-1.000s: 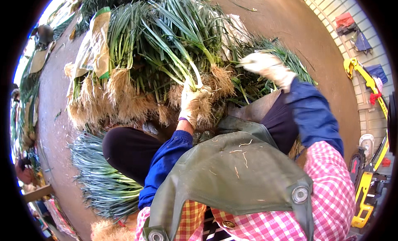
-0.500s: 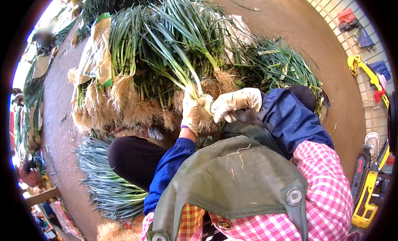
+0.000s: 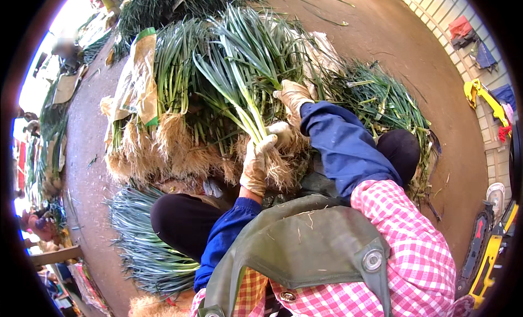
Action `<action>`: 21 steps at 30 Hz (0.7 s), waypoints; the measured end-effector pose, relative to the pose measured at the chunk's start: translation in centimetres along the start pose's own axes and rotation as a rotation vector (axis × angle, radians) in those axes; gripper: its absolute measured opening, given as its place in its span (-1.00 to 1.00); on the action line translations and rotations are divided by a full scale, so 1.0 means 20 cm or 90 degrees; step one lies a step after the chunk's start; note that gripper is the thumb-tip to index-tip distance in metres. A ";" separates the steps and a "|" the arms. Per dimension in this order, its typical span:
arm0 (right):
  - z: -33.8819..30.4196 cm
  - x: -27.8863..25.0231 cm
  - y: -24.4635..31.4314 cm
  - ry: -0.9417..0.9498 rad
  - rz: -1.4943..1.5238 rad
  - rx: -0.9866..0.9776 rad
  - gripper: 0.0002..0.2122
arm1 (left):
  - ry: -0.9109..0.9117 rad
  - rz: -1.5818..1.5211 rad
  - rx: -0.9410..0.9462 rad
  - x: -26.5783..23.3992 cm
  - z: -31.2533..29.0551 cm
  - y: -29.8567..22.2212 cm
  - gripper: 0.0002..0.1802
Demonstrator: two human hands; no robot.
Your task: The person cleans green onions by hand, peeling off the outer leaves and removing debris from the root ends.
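Head view: beyond the apron (image 3: 316,243), the left hand (image 3: 257,164) clasps several leeks (image 3: 250,118); a slackening grip could drop them. Farther from the apron, the right hand (image 3: 294,99) touches the leek pile (image 3: 177,66), grip unclear to me; tugging roughly might damage it. Earlier, that hand was beside the left.

Left hand (image 3: 255,167) hides a stretch of the pale stalks (image 3: 252,118) it grips

Fingertips of the right hand (image 3: 294,99) are partly lost among leaves (image 3: 261,63), its hold unclear; a blue sleeve (image 3: 343,145) covers that wrist. The lower edge cuts off the olive apron (image 3: 316,249) and a root clump (image 3: 155,306); the top edge crops a heap of greens (image 3: 163,14); a far-off shape (image 3: 66,49), upper left, is blurred
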State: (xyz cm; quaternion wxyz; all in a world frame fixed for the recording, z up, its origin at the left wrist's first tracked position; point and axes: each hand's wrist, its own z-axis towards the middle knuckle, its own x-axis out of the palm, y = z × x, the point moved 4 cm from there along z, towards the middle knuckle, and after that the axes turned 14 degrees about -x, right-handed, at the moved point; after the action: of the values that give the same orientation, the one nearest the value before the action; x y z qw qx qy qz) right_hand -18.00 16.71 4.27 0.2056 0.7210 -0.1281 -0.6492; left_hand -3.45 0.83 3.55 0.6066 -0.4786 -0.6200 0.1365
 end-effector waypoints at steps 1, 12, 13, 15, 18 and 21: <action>0.00 0.01 0.02 0.020 0.114 0.019 -0.60 | -0.066 -0.031 -0.004 -0.07 0.02 0.02 -0.51; -0.26 0.09 0.18 0.069 -0.048 -0.169 -0.57 | -0.158 -0.142 -0.188 -0.09 0.05 0.22 -0.71; -0.29 0.08 0.20 0.035 -0.042 -0.232 -0.58 | -0.168 -0.129 -0.187 -0.08 0.05 0.22 -0.71; -0.36 0.05 0.34 -0.011 -0.041 -0.377 -0.60 | -0.184 -0.138 -0.152 -0.17 0.06 0.24 -0.66; -0.55 0.03 0.47 0.062 0.180 -0.407 -0.60 | -0.310 -0.143 -0.165 -0.16 0.03 0.25 -0.74; -0.67 0.01 0.69 0.028 0.242 -0.519 -0.68 | -0.268 0.012 -0.039 -0.35 -0.02 0.28 -0.59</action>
State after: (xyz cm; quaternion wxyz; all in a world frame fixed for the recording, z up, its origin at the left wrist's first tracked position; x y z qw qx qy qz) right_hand -3.50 6.14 11.40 0.5915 0.5580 0.0122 -0.5819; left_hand -2.05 -1.78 -4.80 0.4473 -0.4635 -0.7325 0.2203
